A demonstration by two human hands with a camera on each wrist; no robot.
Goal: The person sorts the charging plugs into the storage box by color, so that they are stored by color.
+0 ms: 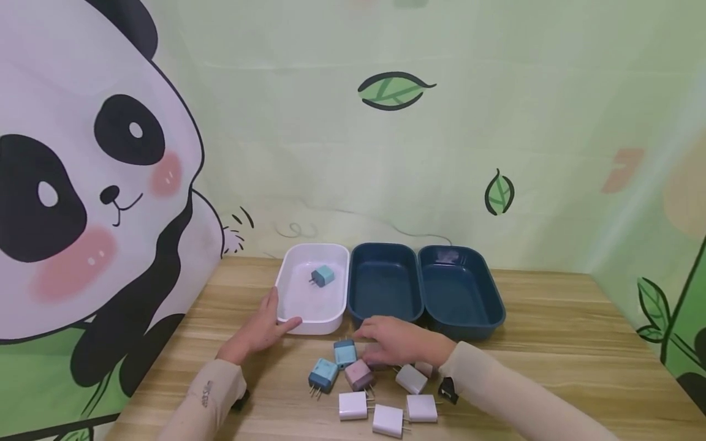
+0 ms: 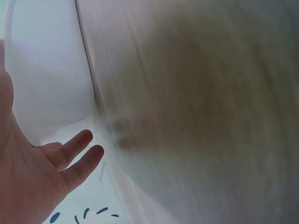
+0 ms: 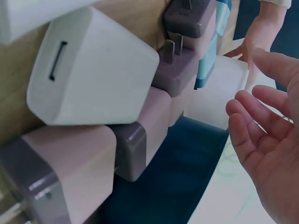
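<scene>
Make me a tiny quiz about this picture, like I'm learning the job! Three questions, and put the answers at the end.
1. How many chargers are in the white tray?

2. True or false: the left hand is reaching inside a dark blue tray.

3. What is the right hand over?
A) the white tray
B) the group of chargers on the table
C) the panda's nose

Key:
1. One, a blue one.
2. False. It is at the side of the white tray.
3. B
</scene>
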